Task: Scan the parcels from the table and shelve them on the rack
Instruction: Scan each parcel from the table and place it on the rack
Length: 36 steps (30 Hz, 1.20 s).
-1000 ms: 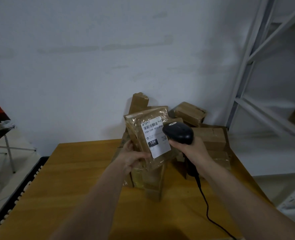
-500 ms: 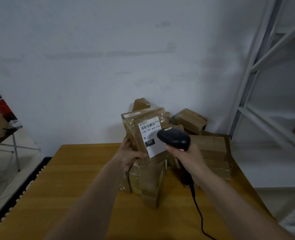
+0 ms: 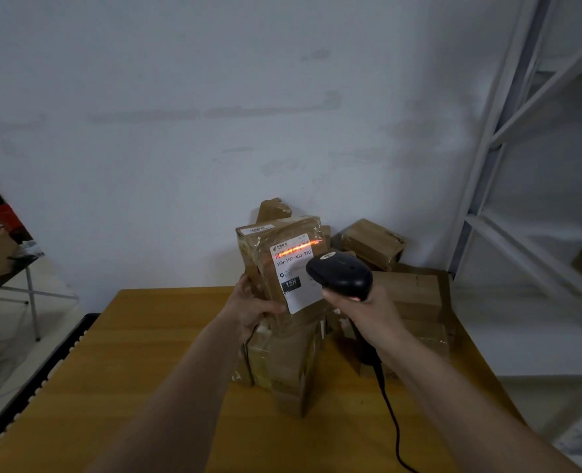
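Left hand (image 3: 252, 307) grips the brown taped parcel (image 3: 279, 264) upright; right hand (image 3: 361, 308) clutches the black corded scanner (image 3: 339, 273), red beam crossing the white label (image 3: 294, 276).

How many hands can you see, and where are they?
2. The left hand holds the parcel upright; the right hand holds the scanner beside its label.

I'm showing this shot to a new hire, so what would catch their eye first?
The orange scan line glowing across the barcode of the white label, on the taped brown parcel held up by the left hand. Next, the black handheld scanner in the right hand, aimed at it, above the heap of parcels on the wooden table.
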{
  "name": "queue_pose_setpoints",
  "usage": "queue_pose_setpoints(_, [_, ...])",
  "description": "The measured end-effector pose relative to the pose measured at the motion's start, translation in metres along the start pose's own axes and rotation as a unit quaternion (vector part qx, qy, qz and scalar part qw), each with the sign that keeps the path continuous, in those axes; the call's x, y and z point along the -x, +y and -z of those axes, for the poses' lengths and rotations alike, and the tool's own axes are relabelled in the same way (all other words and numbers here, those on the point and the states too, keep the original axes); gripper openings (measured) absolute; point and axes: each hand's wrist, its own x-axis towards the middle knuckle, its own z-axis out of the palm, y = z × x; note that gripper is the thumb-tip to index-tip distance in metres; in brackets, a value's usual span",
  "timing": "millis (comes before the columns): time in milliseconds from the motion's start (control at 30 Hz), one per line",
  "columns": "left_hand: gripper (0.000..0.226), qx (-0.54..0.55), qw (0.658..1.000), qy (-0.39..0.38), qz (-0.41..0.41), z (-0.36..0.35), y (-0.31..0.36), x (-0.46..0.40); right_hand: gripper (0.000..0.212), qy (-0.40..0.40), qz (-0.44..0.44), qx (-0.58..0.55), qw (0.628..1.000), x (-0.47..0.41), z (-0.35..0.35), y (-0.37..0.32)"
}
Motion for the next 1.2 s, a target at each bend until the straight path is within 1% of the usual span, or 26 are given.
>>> queue_pose_setpoints(200, [0.108, -0.006, 1.000, -0.004, 0.001, -0.0026, 0.0004, -0.0023, 0.028, -0.015, 0.015, -0.006, 1.000, 0.0017, 0.0046, -0.0019])
queue_pose_setpoints(300, [0.100, -0.002, 1.000, -0.009, -0.004, -0.0025, -0.0002, -0.0023, 0.026, -0.009, 0.006, -0.008, 1.000, 0.0013, 0.0046, 0.0002])
queue_pose_setpoints(533, [0.104, 0.011, 1.000, 0.002, -0.001, -0.0030, -0.0039, -0.0032, 0.023, 0.012, -0.019, -0.033, 0.999, -0.0010, 0.0035, 0.0015])
queue_pose_setpoints(700, [0.097, 0.011, 1.000, 0.006, 0.008, -0.0020, -0.0050, -0.0033, 0.022, 0.020, -0.027, -0.041, 0.999, -0.0028, 0.0033, 0.0015])
queue_pose_setpoints(833, [0.112, 0.013, 0.999, 0.017, 0.031, -0.0007, -0.0073, -0.0066, 0.023, 0.021, -0.027, -0.046, 0.998, -0.0027, 0.0026, 0.0010])
queue_pose_setpoints(967, [0.106, 0.007, 0.999, 0.029, 0.038, -0.0008, -0.0073, -0.0061, 0.024, 0.014, -0.024, -0.041, 0.999, -0.0032, 0.0008, 0.0010])
queue_pose_setpoints(1100, [0.129, 0.004, 0.999, 0.019, 0.046, 0.0001, -0.0051, -0.0042, 0.019, -0.001, -0.038, -0.035, 0.999, -0.0044, -0.0008, 0.0022])
queue_pose_setpoints(1200, [0.132, 0.005, 0.999, 0.025, 0.045, -0.0006, -0.0036, -0.0020, 0.018, 0.004, -0.045, -0.033, 0.998, -0.0056, -0.0015, 0.0036])
